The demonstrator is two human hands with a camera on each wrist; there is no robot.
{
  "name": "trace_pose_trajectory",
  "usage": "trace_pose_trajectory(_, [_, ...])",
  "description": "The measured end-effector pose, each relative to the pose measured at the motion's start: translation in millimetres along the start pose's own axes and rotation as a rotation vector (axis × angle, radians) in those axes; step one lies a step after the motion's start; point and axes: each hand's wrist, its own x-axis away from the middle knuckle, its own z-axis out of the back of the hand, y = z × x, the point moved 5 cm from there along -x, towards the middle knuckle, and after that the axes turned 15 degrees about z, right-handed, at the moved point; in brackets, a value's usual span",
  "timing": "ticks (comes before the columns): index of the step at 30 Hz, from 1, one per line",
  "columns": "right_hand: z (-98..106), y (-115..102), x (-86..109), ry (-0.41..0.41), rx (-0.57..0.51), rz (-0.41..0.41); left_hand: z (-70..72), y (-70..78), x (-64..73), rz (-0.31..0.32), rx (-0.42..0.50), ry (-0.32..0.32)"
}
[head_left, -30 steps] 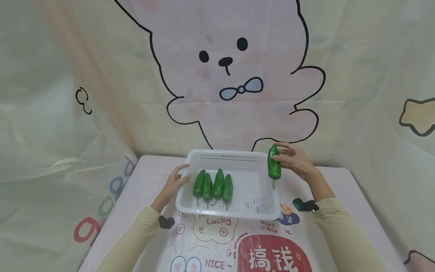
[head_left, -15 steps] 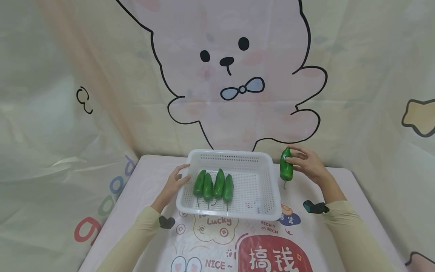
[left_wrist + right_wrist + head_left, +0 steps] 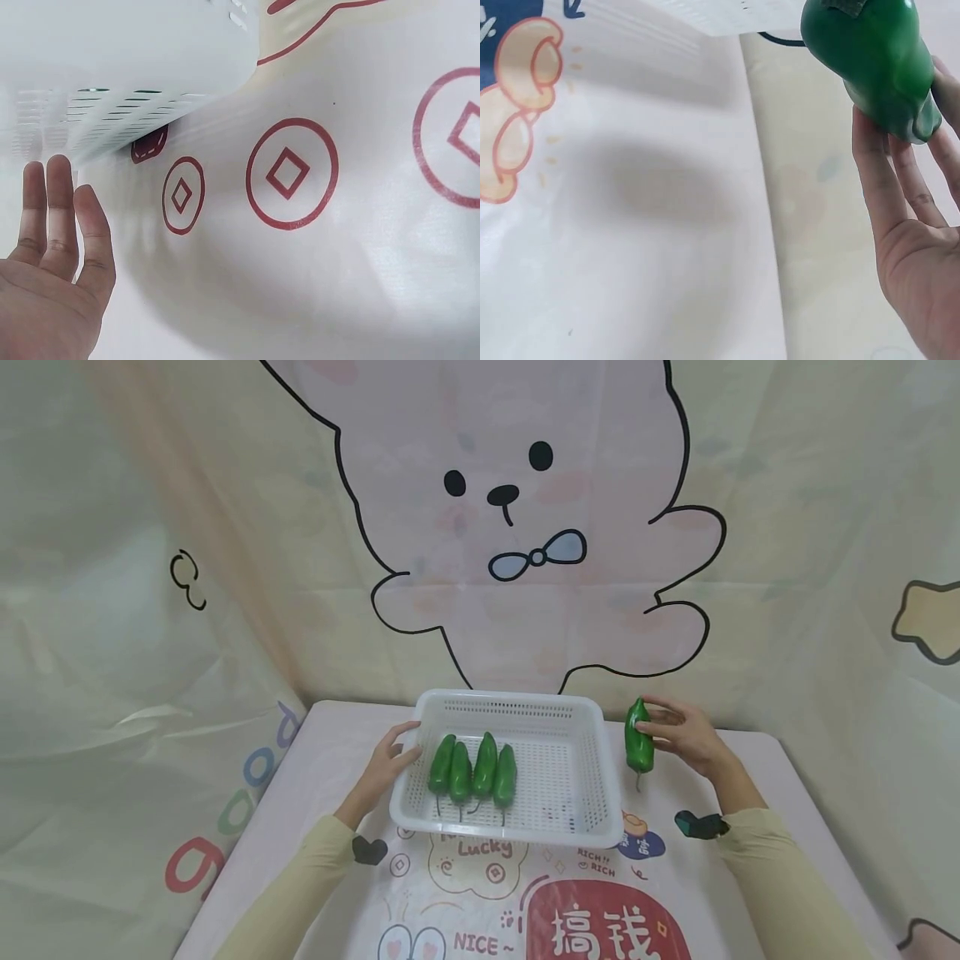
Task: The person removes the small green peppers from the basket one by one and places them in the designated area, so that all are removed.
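Note:
My right hand [image 3: 686, 739] pinches a green chili pepper [image 3: 640, 747] upright, stem down, just right of the basket. In the right wrist view the fingertips touch the lower end of that pepper [image 3: 877, 56]. My left hand [image 3: 382, 768] holds the left side of the white perforated basket [image 3: 502, 837], thumb and a finger at its rim. The left wrist view shows several straight fingers of the left hand [image 3: 60, 255] beside the basket wall [image 3: 127, 52]. Several green peppers [image 3: 483, 766] lie side by side in the basket's left half, stems toward me.
A white table [image 3: 757, 768] with a printed cloth bears the basket's shadow. A curtain with a cartoon bear [image 3: 517, 610] hangs behind the table, and more curtain stands at both sides.
My right hand has carried its pepper to the right, away from over the basket's right rim, then slightly down. The left hand and the basket stay about where they were.

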Motion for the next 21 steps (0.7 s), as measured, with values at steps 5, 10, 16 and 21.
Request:
trace_pose_trajectory(5, [0, 18, 4.2, -0.019, 0.009, -0.002, -0.6, 0.0, 0.1, 0.001, -0.005, 0.002])
trace_pose_trajectory(10, [0, 32, 7.6, -0.023, 0.023, -0.01, -0.5, -0.3, -0.9, 0.002, -0.007, 0.008])
trace_pose_trajectory(16, [-3, 44, 10.7, -0.029, 0.047, -0.03, -0.6, 0.9, -0.1, 0.005, -0.015, 0.016])
trace_pose_trajectory(21, [-7, 51, 13.2, -0.034, 0.068, -0.056, -0.4, 1.3, 1.5, 0.003, -0.011, 0.008])
